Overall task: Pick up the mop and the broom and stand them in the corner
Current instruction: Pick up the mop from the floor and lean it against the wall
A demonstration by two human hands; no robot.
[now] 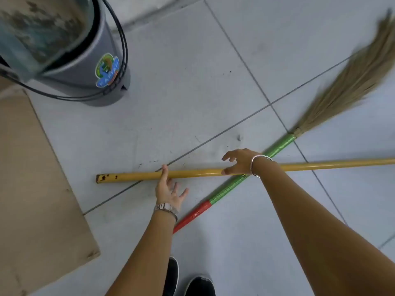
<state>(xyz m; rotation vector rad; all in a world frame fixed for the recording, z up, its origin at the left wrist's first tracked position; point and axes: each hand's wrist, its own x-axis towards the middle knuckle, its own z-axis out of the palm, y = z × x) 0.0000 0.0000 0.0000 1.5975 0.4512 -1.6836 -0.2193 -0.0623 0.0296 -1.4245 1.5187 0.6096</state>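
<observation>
Left of the yellow mop handle [192, 173]: a flat sheet of brown cardboard [32, 189] on the tiled floor [181, 82]. Up and left of the handle's chipped end: a grey bucket [89, 67] with a coloured sticker and thin wire bails, well apart from the pole. Mop handle lying flat, long axis running left to right, chipped end pointing left, the other end leaving the view at right; mop head out of sight. Left hand [167, 192], wearing a metal watch [165, 208], spread wide and holding nothing, one fingertip touching the pole from the near side. Right hand [238, 161], with a silver bangle [259, 165], arched loosely over the pole, fingers apart, thumb against the pole, not clenched. Broom [233, 185] lying under the mop handle, crossing it beneath the right wrist; long axis diagonal, red end pointing near-left, green wrap rising to straw bristles far-right. Near side of the pole: two black shoes [188, 280].
</observation>
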